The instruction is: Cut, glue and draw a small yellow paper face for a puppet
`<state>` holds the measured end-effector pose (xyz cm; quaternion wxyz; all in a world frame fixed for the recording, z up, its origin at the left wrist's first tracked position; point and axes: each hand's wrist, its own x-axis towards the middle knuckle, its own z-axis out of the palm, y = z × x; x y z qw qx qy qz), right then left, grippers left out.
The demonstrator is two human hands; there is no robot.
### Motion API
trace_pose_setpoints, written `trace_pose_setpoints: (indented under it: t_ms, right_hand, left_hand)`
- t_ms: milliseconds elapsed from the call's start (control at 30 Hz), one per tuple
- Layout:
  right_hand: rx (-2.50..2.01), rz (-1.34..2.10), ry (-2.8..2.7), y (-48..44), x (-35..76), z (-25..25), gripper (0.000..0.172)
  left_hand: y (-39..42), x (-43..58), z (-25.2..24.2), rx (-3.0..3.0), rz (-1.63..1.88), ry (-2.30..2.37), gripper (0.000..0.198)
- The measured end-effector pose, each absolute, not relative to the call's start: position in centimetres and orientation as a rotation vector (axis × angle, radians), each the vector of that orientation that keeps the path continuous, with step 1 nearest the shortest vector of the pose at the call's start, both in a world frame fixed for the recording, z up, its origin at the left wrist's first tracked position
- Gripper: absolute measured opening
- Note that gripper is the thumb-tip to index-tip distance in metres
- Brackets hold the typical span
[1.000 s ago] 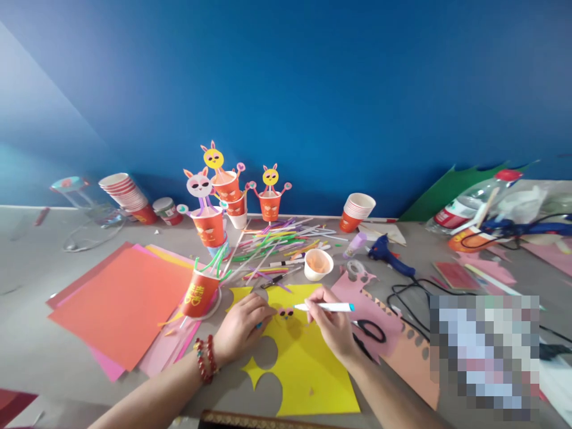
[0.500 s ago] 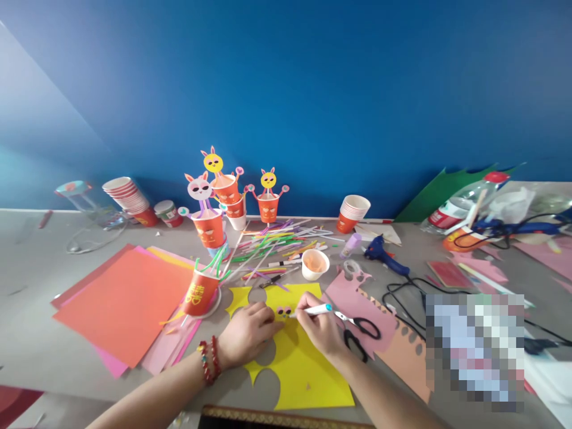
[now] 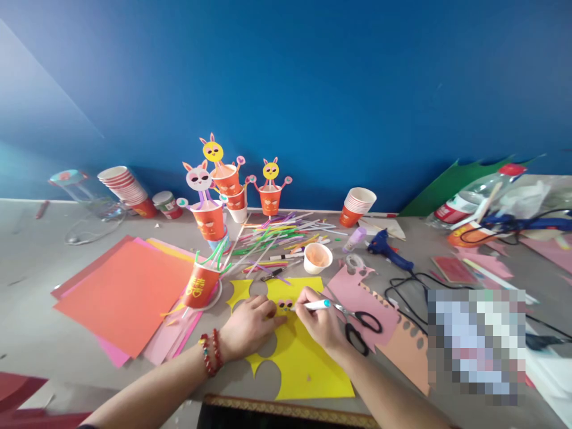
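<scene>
My right hand grips a white marker with a turquoise end, its tip down at a small face with pink-and-black eyes. The face lies over a yellow sheet with round cut-outs; I cannot tell whether it is a separate piece. Resting on the yellow paper left of the face, my left hand has its fingertips at the face's lower edge and holds no tool. Black-handled scissors lie just right of my right hand, on pink paper with cut edges.
Behind the yellow sheet are a white cup and a pile of coloured sticks. Cup figures stand at back left, near a tilted red cup. Orange sheets lie left; a blue glue gun trails a black cord at right.
The camera view has tilted slightly, so the back items sit a little higher. Both hands stay almost in place, with the marker still at the face.
</scene>
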<state>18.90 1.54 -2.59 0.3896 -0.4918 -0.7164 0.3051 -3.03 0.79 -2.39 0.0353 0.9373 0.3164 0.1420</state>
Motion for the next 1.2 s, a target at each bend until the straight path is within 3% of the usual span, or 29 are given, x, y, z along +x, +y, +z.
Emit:
trace_pose_setpoints:
  t_ms: [1200]
  right_hand:
    - [-1.259,0.799,-1.778,1.45,19.06,-3.55,0.024]
  left_hand:
    - [0.87,-3.12,-2.58,2.833,0.425,0.979,0.041]
